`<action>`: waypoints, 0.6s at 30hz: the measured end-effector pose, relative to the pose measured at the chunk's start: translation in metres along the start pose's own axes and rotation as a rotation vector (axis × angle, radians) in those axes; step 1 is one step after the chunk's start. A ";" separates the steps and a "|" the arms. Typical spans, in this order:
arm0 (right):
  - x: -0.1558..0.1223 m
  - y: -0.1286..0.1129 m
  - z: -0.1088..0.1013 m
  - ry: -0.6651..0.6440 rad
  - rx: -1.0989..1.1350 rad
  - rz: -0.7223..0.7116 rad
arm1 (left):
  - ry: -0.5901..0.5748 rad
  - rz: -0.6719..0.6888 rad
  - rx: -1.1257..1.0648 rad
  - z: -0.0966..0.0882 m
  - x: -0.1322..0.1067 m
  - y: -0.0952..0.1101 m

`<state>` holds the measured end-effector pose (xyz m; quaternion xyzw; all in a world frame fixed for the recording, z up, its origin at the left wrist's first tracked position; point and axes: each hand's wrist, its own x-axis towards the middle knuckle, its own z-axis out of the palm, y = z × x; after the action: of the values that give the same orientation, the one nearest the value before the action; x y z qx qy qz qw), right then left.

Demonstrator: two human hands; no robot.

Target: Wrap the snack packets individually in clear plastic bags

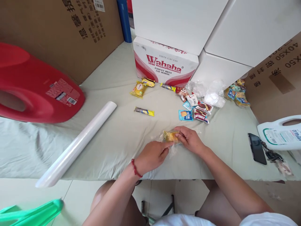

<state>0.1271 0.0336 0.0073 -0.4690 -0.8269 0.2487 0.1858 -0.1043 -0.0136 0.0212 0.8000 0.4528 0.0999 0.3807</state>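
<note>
In front of me, a yellow wrapped snack (169, 137) lies in or on a thin clear plastic bag (173, 151); I cannot tell exactly which. My right hand (191, 140) holds the snack's right end, thumb on top and fingers behind. My left hand (152, 154), with a red cord bracelet at its wrist, has its fingers closed at the near edge, the index fingertip touching the packet and bag film. Beyond them lie a slim yellow-and-grey snack bar (144, 111), a blue snack packet (185, 115) and red-and-white wrapped cakes (201, 115).
Crumpled clear bags (213, 94) and snack packs (238, 94) lie at the back right, before white boxes and a Wahaha carton (164, 62). To the left are a white plastic roll (80, 141) and red jug (39, 84); right, a phone (257, 148), keys and white bottle (281, 135).
</note>
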 end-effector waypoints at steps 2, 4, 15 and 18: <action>0.000 0.000 0.002 -0.010 0.041 0.013 | 0.063 0.021 -0.050 -0.004 -0.010 -0.006; -0.001 -0.002 0.003 -0.017 0.054 0.013 | 0.108 0.115 -0.041 -0.005 -0.016 -0.012; -0.006 0.000 0.006 0.016 0.162 0.095 | 0.394 -0.338 -0.247 -0.017 0.004 -0.035; -0.009 -0.002 0.008 0.016 0.219 0.227 | 0.450 -0.473 -0.149 -0.017 0.010 -0.033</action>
<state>0.1263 0.0230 0.0013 -0.5384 -0.7350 0.3528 0.2132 -0.1286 0.0130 0.0073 0.6005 0.6902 0.2159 0.3412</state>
